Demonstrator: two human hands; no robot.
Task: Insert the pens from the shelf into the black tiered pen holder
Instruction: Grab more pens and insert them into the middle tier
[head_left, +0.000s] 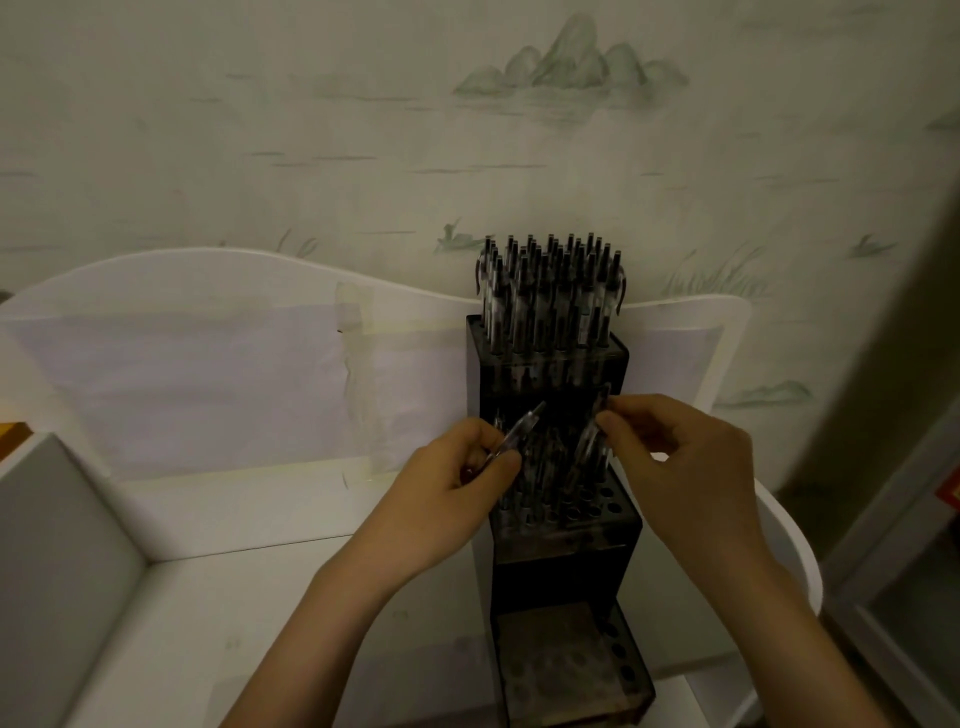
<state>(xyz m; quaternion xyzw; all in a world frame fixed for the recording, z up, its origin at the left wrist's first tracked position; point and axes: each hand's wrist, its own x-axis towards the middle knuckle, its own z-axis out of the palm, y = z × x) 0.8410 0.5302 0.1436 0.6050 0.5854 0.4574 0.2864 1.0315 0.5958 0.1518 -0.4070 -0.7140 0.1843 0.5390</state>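
White shelf (249, 530) | holder (566, 566): three tiers | two hands: left (457, 488), right (680, 457), each pinching one pen

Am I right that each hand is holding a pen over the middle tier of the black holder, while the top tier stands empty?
Not quite. In the head view the top tier is packed with upright pens, not empty. The rest holds: the left hand and the right hand each hold a pen over the middle tier of the black holder.

A home room, judging by the painted landscape wallpaper (545, 78) behind a white shelf (260, 519).
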